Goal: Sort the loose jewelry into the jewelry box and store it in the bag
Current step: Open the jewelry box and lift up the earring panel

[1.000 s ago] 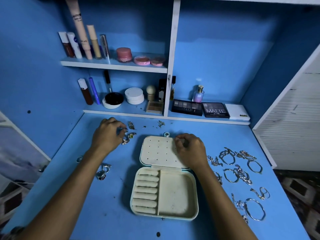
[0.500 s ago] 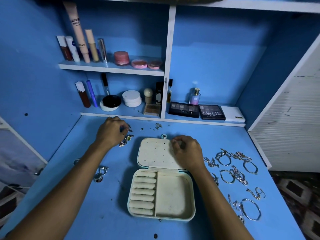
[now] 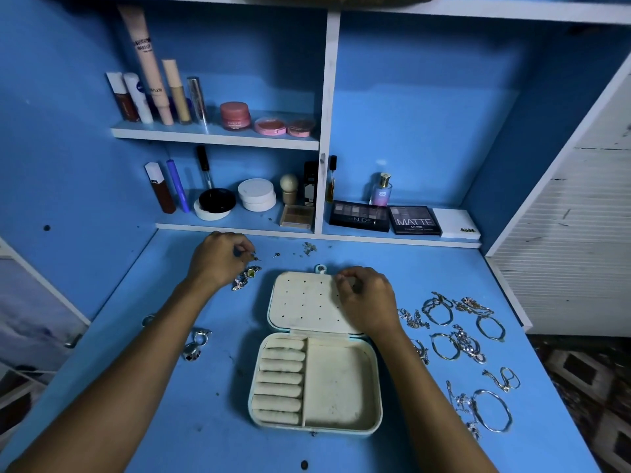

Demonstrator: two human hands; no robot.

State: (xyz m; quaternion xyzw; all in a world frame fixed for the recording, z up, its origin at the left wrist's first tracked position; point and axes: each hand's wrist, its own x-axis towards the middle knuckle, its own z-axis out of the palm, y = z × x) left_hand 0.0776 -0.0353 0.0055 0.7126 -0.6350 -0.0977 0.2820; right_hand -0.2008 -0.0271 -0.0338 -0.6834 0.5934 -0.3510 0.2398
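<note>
An open cream jewelry box (image 3: 338,387) lies in the middle of the blue desk, its perforated lid (image 3: 300,302) folded back flat. My left hand (image 3: 218,257) is behind and left of the box, its fingertips pinching a small stud earring (image 3: 254,257). My right hand (image 3: 367,298) rests on the lid's right side with fingers curled; whether it holds anything is hidden. Ornate earrings (image 3: 246,276) lie just below my left hand. Rings (image 3: 196,343) sit left of the box. Several bracelets and chains (image 3: 457,339) are spread to its right.
Another stud (image 3: 276,255) and a small cluster (image 3: 309,248) lie behind the box. Cosmetics fill two shelves (image 3: 215,136), with palettes (image 3: 386,218) and a perfume bottle (image 3: 380,190) on the low shelf. A white slatted panel (image 3: 573,254) bounds the right side.
My left hand has moved slightly back from the ornate earrings and now pinches a small stud. My right hand stays on the lid's right side.
</note>
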